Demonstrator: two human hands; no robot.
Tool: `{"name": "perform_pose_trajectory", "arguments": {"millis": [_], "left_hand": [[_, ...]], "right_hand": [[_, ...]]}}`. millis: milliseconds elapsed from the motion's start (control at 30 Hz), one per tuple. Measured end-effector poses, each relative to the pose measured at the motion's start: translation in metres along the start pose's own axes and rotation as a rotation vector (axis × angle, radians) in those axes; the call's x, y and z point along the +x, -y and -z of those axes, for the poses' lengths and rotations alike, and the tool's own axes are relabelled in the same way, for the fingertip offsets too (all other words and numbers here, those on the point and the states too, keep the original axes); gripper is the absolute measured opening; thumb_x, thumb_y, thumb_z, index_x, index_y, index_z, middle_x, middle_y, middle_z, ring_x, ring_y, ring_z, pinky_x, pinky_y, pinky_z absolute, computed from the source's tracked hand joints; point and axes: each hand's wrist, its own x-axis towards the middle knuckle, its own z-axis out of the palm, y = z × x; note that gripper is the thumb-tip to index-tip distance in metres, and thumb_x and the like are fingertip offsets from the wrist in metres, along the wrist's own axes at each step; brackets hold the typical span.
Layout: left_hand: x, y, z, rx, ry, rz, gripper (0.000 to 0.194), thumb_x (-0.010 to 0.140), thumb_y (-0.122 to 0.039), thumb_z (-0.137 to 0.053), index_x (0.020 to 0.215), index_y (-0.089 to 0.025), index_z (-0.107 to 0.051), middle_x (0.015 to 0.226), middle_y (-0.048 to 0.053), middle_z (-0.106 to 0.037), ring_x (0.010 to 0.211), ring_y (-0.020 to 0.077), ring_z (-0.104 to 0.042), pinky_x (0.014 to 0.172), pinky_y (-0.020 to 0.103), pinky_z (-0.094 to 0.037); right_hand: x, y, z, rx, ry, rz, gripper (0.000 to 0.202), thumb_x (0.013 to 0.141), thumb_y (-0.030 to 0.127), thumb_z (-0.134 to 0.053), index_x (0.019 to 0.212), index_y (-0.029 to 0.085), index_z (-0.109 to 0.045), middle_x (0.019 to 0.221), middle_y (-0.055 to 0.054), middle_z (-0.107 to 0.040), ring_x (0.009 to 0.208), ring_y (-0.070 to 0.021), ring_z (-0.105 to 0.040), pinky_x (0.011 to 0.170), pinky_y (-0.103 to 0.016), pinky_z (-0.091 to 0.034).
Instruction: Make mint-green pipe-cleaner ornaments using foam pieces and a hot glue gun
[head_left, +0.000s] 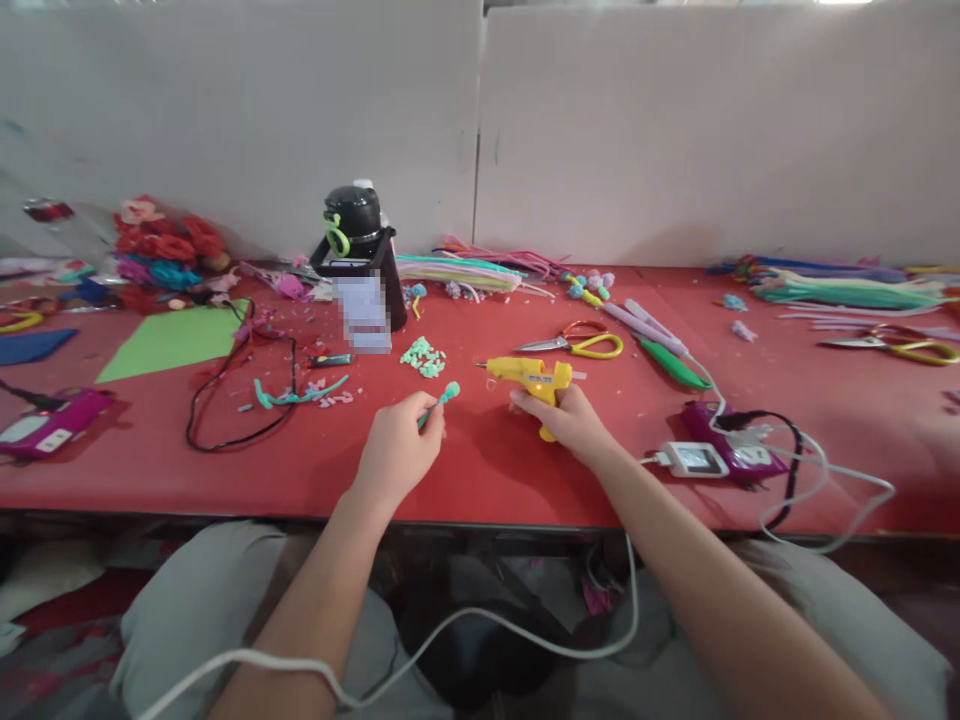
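My left hand [402, 446] pinches a thin green stem piece [450, 391] whose rounded, fuzzy tip points up and to the right. In my right hand [568, 418] is a yellow glue gun [529, 376], its nozzle facing left toward the green piece but apart from it. My fingers wrap round its handle. Just beyond my left hand lies a small heap of light green bits [424, 357] on the red table [480, 480].
A black bottle [386, 285] with a phone stands behind the bits. Scissors [574, 345], a hair straightener [649, 328] and pipe cleaners [457, 272] lie farther back. Purple power strips [739, 450] and cables sit at both sides. A black cable [196, 420] loops at left.
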Motion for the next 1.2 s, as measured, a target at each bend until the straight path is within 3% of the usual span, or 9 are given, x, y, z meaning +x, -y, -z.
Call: {"name": "perform_pose_trajectory", "arguments": {"millis": [267,467,1200], "left_hand": [[0.004,0.003,-0.002,-0.013,-0.007,0.027,0.016,0.094,-0.026,-0.055,0.083,-0.022,-0.065,0.075,0.004,-0.078,0.072,0.0237,-0.075,0.067,0.031,-0.049],[0.003,0.001,-0.002,-0.017,-0.009,0.018,0.017,0.095,-0.029,-0.055,0.087,-0.021,-0.067,0.075,0.005,-0.078,0.067,0.0230,-0.074,0.065,0.032,-0.050],[0.004,-0.001,-0.001,-0.003,0.003,0.010,0.021,0.095,-0.029,-0.054,0.082,-0.021,-0.069,0.072,0.005,-0.076,0.066,0.0216,-0.072,0.065,0.031,-0.048]], "right_hand": [[-0.019,-0.002,-0.012,0.055,0.088,0.063,0.034,0.084,0.054,-0.069,0.079,0.020,-0.066,0.068,-0.002,-0.064,0.065,-0.0172,-0.059,0.063,-0.031,-0.050],[-0.017,-0.008,-0.013,0.039,0.142,0.115,0.029,0.090,0.048,-0.064,0.096,0.021,-0.072,0.070,0.000,-0.062,0.062,-0.0149,-0.055,0.061,-0.029,-0.047],[-0.017,-0.007,-0.013,0.019,0.122,0.125,0.028,0.089,0.045,-0.064,0.099,0.021,-0.073,0.068,-0.001,-0.061,0.059,-0.0157,-0.054,0.056,-0.029,-0.046]]}}
